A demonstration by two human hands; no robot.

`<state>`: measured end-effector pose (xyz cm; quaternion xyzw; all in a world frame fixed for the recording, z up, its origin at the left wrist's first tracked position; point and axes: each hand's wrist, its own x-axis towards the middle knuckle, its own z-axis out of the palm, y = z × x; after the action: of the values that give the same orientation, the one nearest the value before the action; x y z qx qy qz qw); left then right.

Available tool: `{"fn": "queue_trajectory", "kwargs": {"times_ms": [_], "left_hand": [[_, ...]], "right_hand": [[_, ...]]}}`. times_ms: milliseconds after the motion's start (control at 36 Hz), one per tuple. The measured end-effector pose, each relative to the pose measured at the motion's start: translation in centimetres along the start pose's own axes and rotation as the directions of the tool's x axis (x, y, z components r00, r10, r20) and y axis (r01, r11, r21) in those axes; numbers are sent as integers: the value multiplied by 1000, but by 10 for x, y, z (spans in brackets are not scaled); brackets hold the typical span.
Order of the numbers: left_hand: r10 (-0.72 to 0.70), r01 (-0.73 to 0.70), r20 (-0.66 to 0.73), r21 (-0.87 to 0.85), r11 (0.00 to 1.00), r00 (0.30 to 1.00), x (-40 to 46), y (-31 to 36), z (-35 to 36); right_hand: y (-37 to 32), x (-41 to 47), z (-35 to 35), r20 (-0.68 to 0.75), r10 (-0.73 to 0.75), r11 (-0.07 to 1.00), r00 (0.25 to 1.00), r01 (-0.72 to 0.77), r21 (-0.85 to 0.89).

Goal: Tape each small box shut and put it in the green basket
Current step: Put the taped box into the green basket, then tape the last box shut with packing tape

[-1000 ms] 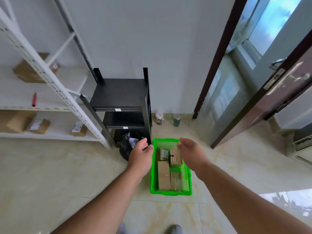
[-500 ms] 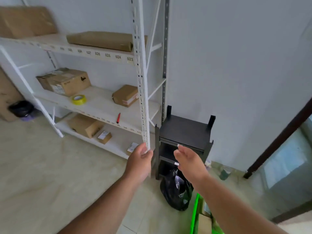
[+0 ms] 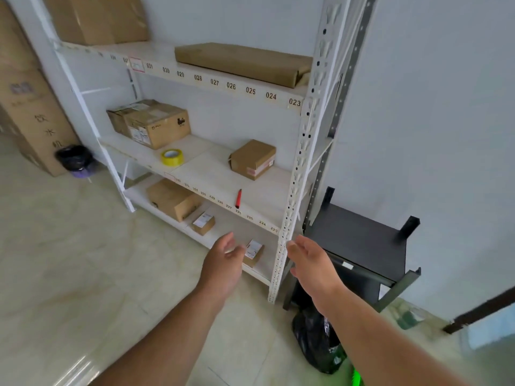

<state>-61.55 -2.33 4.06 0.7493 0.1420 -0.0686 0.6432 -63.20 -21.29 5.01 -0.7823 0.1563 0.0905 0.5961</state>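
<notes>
While both hands' grip is spread, empty, small box [image 3: 253, 252] lies just beyond left hand [image 3: 223, 263].

Yellow tape roll [image 3: 172, 157], white shelving [image 3: 295, 174]

Upper shelf edge [image 3: 231, 86] of the white rack: nos. 031, 030, 029, 028, 027, 026, 025, 024, 023. Middle shelf edge [image 3: 239, 211]: 229, 227, 225, 224, 223, rest too small. Big carton [image 3: 36, 118] at left: Chinese chars 饮水机.
</notes>
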Motion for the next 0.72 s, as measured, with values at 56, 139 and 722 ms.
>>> {"fn": "queue_trajectory", "kwargs": {"times_ms": [56, 139, 722], "left_hand": [[-8, 8, 5, -6, 1000, 1000, 16, 1, -2], [-17, 17, 18, 9, 1000, 1000, 42, 6, -1], [21, -19, -20, 93, 996, 1000, 233, 82, -29]], "right_hand": [[-3, 17, 6, -1, 8, 1000, 1000, -8, 3], [-9, 47, 12, -13, 24, 999, 1000, -23, 45], [-95, 235, 53, -13, 66, 993, 998, -64, 100]]}}
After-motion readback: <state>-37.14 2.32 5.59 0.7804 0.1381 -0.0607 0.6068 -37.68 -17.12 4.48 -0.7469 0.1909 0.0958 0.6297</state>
